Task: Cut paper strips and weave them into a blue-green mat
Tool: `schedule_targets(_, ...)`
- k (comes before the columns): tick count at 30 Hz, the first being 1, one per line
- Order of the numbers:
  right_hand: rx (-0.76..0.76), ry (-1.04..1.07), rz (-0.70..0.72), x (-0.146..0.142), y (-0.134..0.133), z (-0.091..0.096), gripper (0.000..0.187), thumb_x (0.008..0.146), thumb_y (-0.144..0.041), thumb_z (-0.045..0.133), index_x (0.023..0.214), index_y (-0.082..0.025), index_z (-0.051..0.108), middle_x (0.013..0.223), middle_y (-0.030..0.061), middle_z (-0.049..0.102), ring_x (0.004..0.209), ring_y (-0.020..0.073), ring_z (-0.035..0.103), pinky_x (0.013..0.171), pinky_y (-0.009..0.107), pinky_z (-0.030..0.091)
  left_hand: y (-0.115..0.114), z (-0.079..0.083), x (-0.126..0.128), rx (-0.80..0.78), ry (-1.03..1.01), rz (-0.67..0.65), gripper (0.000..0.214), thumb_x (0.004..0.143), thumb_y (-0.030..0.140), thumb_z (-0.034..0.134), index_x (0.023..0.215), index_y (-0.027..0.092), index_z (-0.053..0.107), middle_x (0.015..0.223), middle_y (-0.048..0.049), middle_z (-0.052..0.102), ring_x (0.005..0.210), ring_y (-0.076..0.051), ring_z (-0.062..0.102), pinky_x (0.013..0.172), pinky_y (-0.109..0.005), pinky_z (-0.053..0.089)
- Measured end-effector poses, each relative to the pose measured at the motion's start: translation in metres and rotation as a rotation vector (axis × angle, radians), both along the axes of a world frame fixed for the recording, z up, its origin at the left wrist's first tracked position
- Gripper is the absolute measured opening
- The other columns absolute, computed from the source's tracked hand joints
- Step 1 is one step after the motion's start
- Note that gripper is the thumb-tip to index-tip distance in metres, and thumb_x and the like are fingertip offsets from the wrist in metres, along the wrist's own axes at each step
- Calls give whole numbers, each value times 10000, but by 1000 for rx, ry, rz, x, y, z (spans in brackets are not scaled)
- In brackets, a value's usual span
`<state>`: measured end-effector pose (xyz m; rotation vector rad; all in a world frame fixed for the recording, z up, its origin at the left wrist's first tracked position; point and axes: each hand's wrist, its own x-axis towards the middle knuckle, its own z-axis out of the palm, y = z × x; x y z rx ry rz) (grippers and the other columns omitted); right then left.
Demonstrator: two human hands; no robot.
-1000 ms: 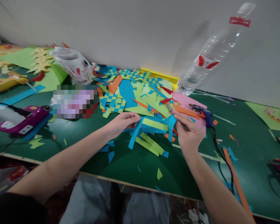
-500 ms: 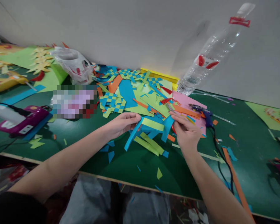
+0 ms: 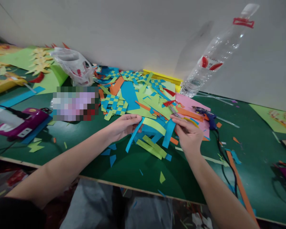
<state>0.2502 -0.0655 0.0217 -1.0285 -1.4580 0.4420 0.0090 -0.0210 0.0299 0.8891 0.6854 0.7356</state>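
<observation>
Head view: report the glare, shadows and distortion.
Head view: bright glints on the bottle, which looks stretched toward the corner, probably by the lens; its shadow on the wall; faint sheen on the table; pixel blocks hiding something by the white bag.

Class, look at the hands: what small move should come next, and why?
Probably, the right hand should bring its blue strip across the green strip: it hangs beside that strip's right end, while the left hand pinches a second blue strip at the opposite end.
</observation>
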Motion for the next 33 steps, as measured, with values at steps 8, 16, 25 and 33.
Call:
schedule_targets(8,-81,124,53,0,2,-1,158,822,-198,652,902,-286,756,974,7,759,944,215,715,840,371,596,1,-2,0,-12,-6,24,221,777,318,712,705,152,585,615,6,594,565,-96,549,581,-224,438)
schedule_targets(16,-218,247,117,0,4,-3,127,769,-287,716,884,-264,764,959,26,759,927,234,720,762,355,624,1,0,0,-28,-2,55,210,760,304,728,720,156,584,623,4,601,573,-98,554,619,-235,472)
schedule_targets(25,-205,149,71,0,3,-4,131,787,-231,690,882,-278,767,931,11,763,896,218,726,691,319,624,0,0,1,-28,-3,59,239,739,321,746,703,160,575,624,5,598,573,-95,546,586,-223,456)
schedule_targets(33,-143,89,112,-1,2,-2,183,793,-169,666,884,-293,765,941,-3,763,932,217,718,721,326,613,1,1,0,-65,21,60,250,720,329,764,737,156,585,650,4,610,611,-95,574,627,-218,477)
